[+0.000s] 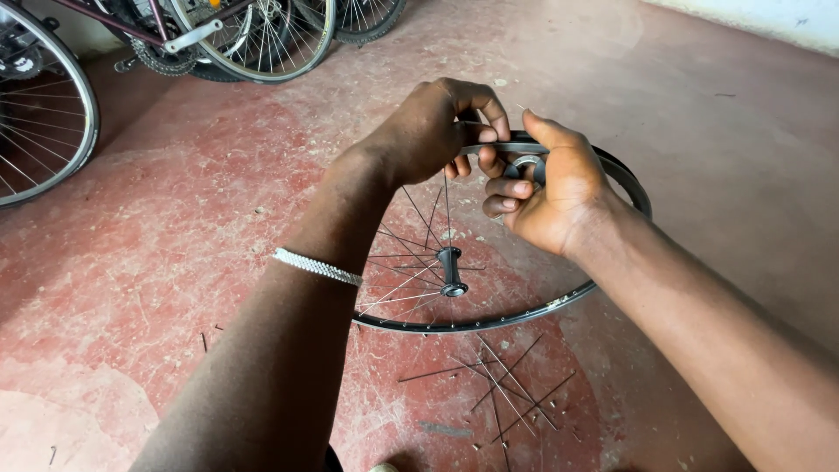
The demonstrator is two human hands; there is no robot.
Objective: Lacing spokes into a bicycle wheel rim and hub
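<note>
While your left hand (pixel 433 127) curls over the far edge of the bicycle wheel rim (pixel 489 325), its fingers are closed on the rim's top, thumb and fingertips pinching the metal; your right hand (pixel 546 188) meets it from the other side, thumb laid along the rim and fingers bent around a small round metal tool (pixel 527 163) pressed against it, though what kind of tool it is cannot be made out; the two hands are almost touching. Your left wrist carries a silver bracelet (pixel 316 267). Below the hands the wheel stands tilted on the floor, its near edge resting on the ground; the black hub (pixel 452 271) sits in the middle, with thin spokes (pixel 409 262) fanning from it toward your left forearm only, the right half of the wheel being bare. Just in front of the wheel, loose spokes (pixel 507 385) lie crossed on the worn red floor (pixel 717 131); farther off, at the upper left, parked bicycles (pixel 218 35) lean with their wheels in view.
</note>
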